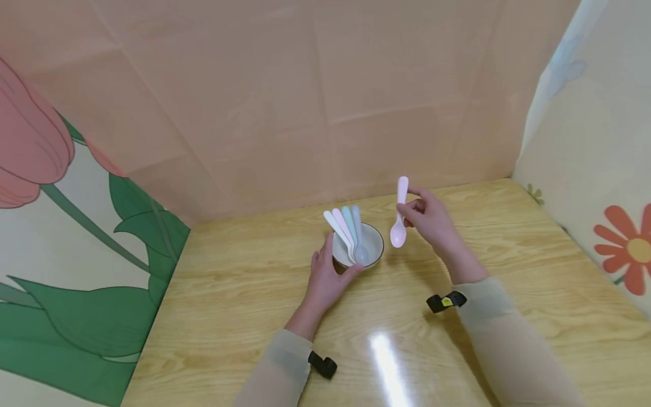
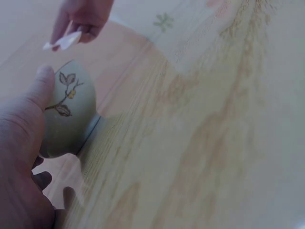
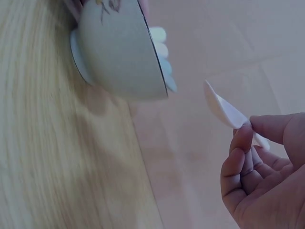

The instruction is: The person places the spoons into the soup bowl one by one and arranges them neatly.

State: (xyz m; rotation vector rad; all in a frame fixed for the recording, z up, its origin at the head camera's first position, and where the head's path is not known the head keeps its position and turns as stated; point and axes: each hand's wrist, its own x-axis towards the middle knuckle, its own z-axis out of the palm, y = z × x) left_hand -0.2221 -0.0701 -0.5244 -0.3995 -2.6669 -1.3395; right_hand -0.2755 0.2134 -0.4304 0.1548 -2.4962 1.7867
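Observation:
A white bowl point(image 1: 375, 244) with a dark rim stands on the table, and a brown leafy branch pattern shows on its side in the left wrist view. Several spoons point(image 1: 349, 230) lean in it, handles up: white, pink, mint and grey-blue. My left hand point(image 1: 325, 277) holds the bowl from its near left, thumb on the near side and fingers round the left side. To the right of the bowl, my right hand point(image 1: 429, 217) pinches a pink spoon point(image 1: 398, 233) by its handle between thumb and fingers. That spoon hangs bowl-end down, above the table and apart from the bowl.
The wood-grain table point(image 1: 229, 316) ends at a plain pinkish backdrop point(image 1: 254, 141) behind the bowl. A panel with printed tulips point(image 1: 30, 135) borders the left, and one with a red flower point(image 1: 636, 249) the right. Black wrist straps point(image 1: 446, 301) sit on both sleeves.

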